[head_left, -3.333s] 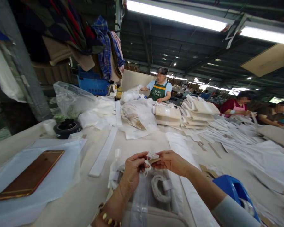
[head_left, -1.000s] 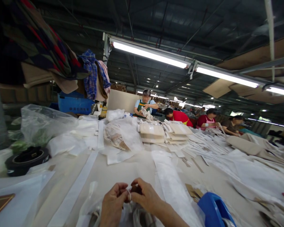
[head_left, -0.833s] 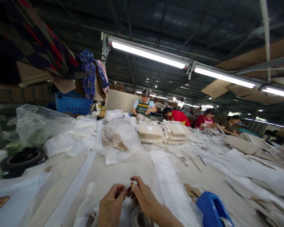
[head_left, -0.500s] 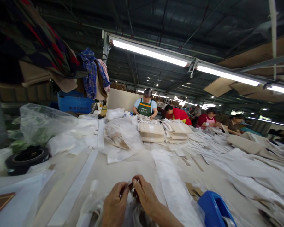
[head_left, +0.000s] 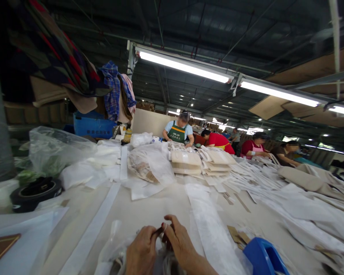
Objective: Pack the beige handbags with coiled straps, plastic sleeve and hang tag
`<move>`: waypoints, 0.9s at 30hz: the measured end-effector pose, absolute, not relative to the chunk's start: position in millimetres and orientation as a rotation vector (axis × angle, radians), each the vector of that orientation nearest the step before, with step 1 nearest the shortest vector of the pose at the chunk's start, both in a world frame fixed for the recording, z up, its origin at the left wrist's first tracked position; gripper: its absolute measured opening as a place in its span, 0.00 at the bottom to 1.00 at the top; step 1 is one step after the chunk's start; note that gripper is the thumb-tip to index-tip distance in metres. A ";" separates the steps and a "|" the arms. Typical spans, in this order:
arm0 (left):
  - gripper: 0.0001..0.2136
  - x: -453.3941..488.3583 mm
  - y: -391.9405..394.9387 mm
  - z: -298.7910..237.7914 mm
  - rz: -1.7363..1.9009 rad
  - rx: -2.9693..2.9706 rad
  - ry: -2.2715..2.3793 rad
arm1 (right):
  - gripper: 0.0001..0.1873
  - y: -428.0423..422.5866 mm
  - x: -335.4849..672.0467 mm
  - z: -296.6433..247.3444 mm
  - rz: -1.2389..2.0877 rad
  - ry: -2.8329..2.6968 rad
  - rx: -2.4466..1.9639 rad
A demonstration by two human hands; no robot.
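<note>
My left hand [head_left: 141, 250] and my right hand [head_left: 182, 242] meet low in the middle, over the table. Both have their fingers pinched together, tip to tip. Between them is a small dark piece, too small and shaded to name. A thin white loop shows at my right fingertips. Below the hands lie clear plastic wrap [head_left: 110, 248] and a light, crumpled bundle, mostly covered by the hands. A long white strip of sheet [head_left: 208, 225] runs just right of my right hand.
A blue tape dispenser [head_left: 260, 254] stands at lower right, beside brown card scraps [head_left: 237, 236]. At left sits a black round container [head_left: 36, 193]. Stacked beige fabric pieces [head_left: 186, 157] and a plastic bag [head_left: 150, 164] lie ahead. Several co-workers [head_left: 177, 131] work across the table.
The view has shifted slightly. My left hand has turned a little, with its back showing more. Both hands stay together at the small piece.
</note>
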State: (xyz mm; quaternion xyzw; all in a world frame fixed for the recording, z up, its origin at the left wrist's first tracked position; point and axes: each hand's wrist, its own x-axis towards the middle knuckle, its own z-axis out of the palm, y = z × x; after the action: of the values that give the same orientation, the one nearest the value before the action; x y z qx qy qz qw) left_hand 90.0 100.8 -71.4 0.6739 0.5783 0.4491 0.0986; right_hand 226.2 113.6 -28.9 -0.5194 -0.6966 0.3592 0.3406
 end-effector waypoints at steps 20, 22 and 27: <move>0.11 87.1 87.7 -48.9 1.719 2.018 1.843 | 0.16 128.2 236.4 -23.7 1.209 -1.265 -1.374; 0.08 82.8 85.4 -43.3 1.829 1.927 1.790 | 0.15 126.3 234.9 -22.0 1.152 -1.321 -1.387; 0.06 80.1 79.5 -33.8 2.067 1.874 1.504 | 0.15 118.1 224.9 -12.8 1.052 -1.535 -1.241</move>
State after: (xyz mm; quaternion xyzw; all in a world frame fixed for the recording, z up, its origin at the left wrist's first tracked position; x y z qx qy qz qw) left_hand 80.1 79.5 -33.8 0.5912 0.4745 0.6520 -0.0138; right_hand 224.9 118.1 -12.8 -0.4991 -0.6172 0.4230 0.4371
